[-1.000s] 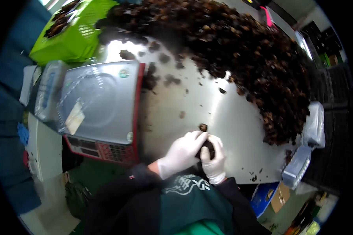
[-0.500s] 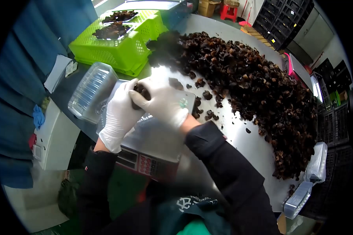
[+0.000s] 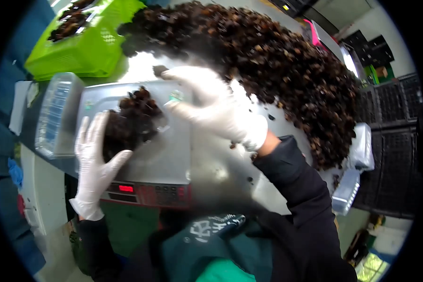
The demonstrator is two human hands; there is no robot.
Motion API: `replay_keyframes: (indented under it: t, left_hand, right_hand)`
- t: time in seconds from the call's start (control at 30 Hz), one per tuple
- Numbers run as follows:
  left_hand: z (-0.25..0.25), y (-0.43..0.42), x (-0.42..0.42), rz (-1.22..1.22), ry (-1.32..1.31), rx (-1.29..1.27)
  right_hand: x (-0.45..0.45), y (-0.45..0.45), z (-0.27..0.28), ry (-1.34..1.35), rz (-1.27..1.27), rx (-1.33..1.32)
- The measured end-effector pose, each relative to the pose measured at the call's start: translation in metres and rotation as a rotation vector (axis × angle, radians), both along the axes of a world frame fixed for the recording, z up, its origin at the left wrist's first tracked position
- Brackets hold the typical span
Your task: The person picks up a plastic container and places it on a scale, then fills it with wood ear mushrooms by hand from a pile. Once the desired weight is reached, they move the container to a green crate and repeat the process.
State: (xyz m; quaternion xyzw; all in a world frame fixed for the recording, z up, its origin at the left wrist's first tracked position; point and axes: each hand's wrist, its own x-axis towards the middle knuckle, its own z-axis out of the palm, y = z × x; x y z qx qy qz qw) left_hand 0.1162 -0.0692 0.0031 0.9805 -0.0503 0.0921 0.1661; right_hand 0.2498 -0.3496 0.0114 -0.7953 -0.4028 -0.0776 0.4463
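A heap of dark wood ear mushrooms (image 3: 135, 120) lies on the metal pan of a digital scale (image 3: 167, 155), apparently in a clear tray whose edge shows at the right. My left hand (image 3: 93, 162), in a white glove, rests against the heap's left side, fingers extended and thumb apart. Over the pan's right edge is my right hand (image 3: 211, 103), also gloved and somewhat blurred. Its thumb and fingers are spread, with nothing visible between them. The scale's red display is lit, but its digits are too blurred to read.
A large pile of wood ear mushrooms (image 3: 286, 61) spreads across the metal table's far and right side. Clear plastic trays (image 3: 58, 117) stand left of the scale. A green basket (image 3: 80, 56) holds filled trays at upper left. More clear containers (image 3: 347, 190) sit at the right edge.
My hands have separated from being together above the scale. The left has lowered beside the heap and the right has moved off to the right, opening. The view has shifted, exposing the heap.
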Motion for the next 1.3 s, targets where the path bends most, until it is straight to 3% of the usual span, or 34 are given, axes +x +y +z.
replay_keyframes:
  t: [0.1,0.2,0.23,0.27,0.33,0.47,0.63,0.67,0.73,0.8,0.87,0.93,1.0,1.07,1.13,1.2,1.3]
  left_hand:
    - [-0.001,0.003,-0.003,0.004,-0.017,-0.093]
    - [0.0,-0.004,-0.005,0.062,-0.072,-0.14]
    - [-0.001,-0.006,-0.005,0.088,-0.117,-0.147]
    - [-0.001,-0.01,-0.006,0.115,-0.163,-0.154]
    - [0.003,-0.025,-0.008,0.137,-0.215,-0.175]
    - [0.019,-0.077,-0.013,0.018,-0.31,-0.229]
    - [0.015,-0.149,-0.029,-0.221,-0.2,-0.322]
    - [0.01,-0.163,-0.031,-0.268,-0.15,-0.359]
    - [-0.005,-0.185,-0.034,-0.322,-0.065,-0.365]
    - [-0.022,-0.203,-0.036,-0.374,0.003,-0.341]
    - [-0.041,-0.223,-0.032,-0.399,0.115,-0.301]
    - [-0.062,-0.247,-0.027,-0.425,0.165,-0.302]
    - [-0.084,-0.274,-0.032,-0.422,0.234,-0.193]
    - [-0.103,-0.291,-0.038,-0.489,0.222,-0.067]
    - [-0.118,-0.297,-0.033,-0.384,0.193,-0.076]
    - [-0.138,-0.295,-0.024,-0.258,0.056,-0.06]
    - [-0.15,-0.297,0.023,0.005,-0.06,-0.141]
  right_hand:
    - [-0.026,-0.092,-0.012,0.049,-0.294,-0.222]
    - [-0.071,-0.161,-0.055,0.394,-0.428,-0.293]
    - [-0.086,-0.167,-0.054,0.45,-0.482,-0.515]
    - [-0.102,-0.177,-0.075,0.279,-0.431,-0.469]
    - [-0.127,-0.174,-0.084,0.198,-0.492,-0.609]
    - [-0.144,-0.177,-0.115,0.304,-0.565,-0.432]
    - [-0.152,-0.201,-0.103,0.287,-0.533,-0.286]
    - [-0.158,-0.208,-0.085,0.389,-0.529,-0.296]
    - [-0.175,-0.248,-0.065,0.518,-0.394,-0.525]
    - [-0.201,-0.306,-0.051,0.695,-0.038,-0.956]
    - [-0.225,-0.334,-0.019,0.831,-0.018,-1.185]
    - [-0.23,-0.334,-0.013,0.785,-0.297,-1.095]
    - [-0.224,-0.314,-0.017,0.666,-0.466,-0.685]
    - [-0.225,-0.299,-0.056,0.409,-0.531,-0.541]
    - [-0.216,-0.265,-0.068,0.2,-0.487,-0.579]
    - [-0.197,-0.248,-0.097,0.328,-0.541,-0.419]
    - [-0.134,-0.23,-0.135,0.206,-0.538,-0.368]
